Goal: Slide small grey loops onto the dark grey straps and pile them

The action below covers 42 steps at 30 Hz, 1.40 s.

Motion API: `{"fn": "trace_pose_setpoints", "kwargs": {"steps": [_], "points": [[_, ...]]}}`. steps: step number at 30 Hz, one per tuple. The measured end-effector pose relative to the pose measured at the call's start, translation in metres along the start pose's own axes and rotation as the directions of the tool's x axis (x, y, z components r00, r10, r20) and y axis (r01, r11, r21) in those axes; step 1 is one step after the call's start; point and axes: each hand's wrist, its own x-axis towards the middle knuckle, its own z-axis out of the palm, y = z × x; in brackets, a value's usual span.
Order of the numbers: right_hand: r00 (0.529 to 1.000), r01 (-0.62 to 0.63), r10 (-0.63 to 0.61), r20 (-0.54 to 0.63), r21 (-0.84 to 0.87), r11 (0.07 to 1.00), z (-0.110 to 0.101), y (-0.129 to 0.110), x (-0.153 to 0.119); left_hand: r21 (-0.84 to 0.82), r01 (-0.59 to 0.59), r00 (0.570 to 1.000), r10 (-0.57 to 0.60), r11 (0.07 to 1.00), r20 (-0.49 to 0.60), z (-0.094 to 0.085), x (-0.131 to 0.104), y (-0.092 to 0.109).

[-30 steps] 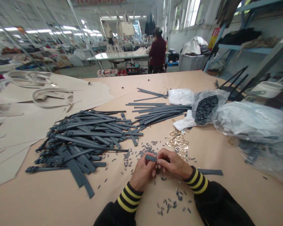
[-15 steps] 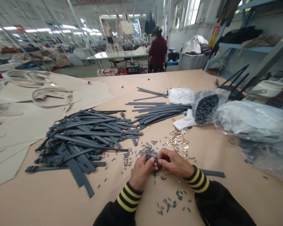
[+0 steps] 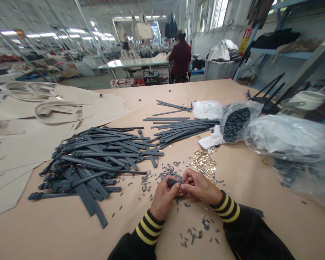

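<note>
My left hand (image 3: 165, 195) pinches a dark grey strap (image 3: 172, 181) between thumb and fingers, low in the middle of the view. Touching the left fingertips, my right hand (image 3: 199, 186) is closed at the strap's end; a small brassy glint shows between the hands, too small to name. Small dark grey pieces (image 3: 169, 171) lie scattered just beyond the hands, and more (image 3: 196, 234) lie nearer me. Gold rectangular buckles (image 3: 204, 161) are heaped behind my right hand. A large pile of dark straps (image 3: 97, 151) lies to the left.
Beige panels and straps (image 3: 97, 104) cover the table's left side. More dark strips (image 3: 185, 130) lie farther back. On the right are a bag of dark loops (image 3: 237, 122), a large plastic bag (image 3: 289, 139) and a white bucket (image 3: 306, 101). A person (image 3: 181, 57) stands beyond the table.
The strap between my hands has tilted slightly, and the fingers of my right hand have shifted a little at its end. The strap end by my right sleeve has moved slightly right and down.
</note>
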Motion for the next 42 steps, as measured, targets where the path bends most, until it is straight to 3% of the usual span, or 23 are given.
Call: {"fn": "trace_pose_setpoints", "kwargs": {"steps": [3,6,20,34,42], "points": [[0.999,0.048,-0.048,0.001,-0.105,0.993,-0.002,-0.004,-0.001,-0.184,0.084,0.996,-0.077,0.979,0.040,0.000,0.001,-0.002],[0.995,0.088,-0.097,-0.031,-0.216,0.972,-0.002,-0.007,-0.001,-0.228,0.108,0.994,-0.103,0.968,0.034,0.000,0.001,-0.005],[0.997,-0.068,0.067,-0.023,-0.019,0.998,-0.004,-0.009,-0.001,-0.178,0.054,0.996,-0.041,0.982,0.076,-0.003,0.001,0.000],[1.000,-0.001,0.000,0.004,0.100,0.995,0.004,-0.012,0.000,0.045,-0.119,0.993,0.119,0.992,0.017,-0.002,0.003,0.000],[0.988,-0.139,0.129,0.087,0.119,0.983,0.000,-0.003,0.002,0.102,-0.152,0.988,0.153,0.983,0.002,0.002,-0.001,0.002]]}}
